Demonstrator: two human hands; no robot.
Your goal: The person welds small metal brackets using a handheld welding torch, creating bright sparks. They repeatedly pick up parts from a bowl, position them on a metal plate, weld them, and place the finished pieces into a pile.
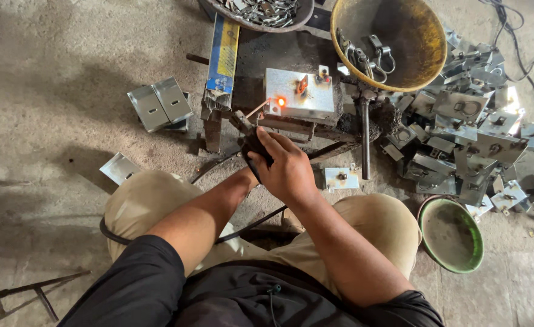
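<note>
Far to your left on the concrete floor (49,91) lie two folded grey sheet-metal brackets (159,104), side by side, with a single flat steel plate (119,168) nearer your left knee. Beside them stands a blue and yellow bar (222,56), propped upright against the low welding stand.

Your left hand (256,158) is mostly hidden under your right hand (286,169); the two overlap, your right hand's fingers clenched around the black welding electrode holder (248,138), while you cannot tell how your left hand's fingers sit. The thin rod (256,109) in the holder points up and right, its tip touching the square galvanised steel plate (298,95) on the stand, where an orange glow (281,102) burns at the plate's near left corner.

To your right, a yellow rusted metal bowl (400,36) holds a few steel rings. Below it spreads a heap of finished grey plates with ring fittings (467,133), and near your right knee sits an empty green-rimmed basin (451,233).
</note>
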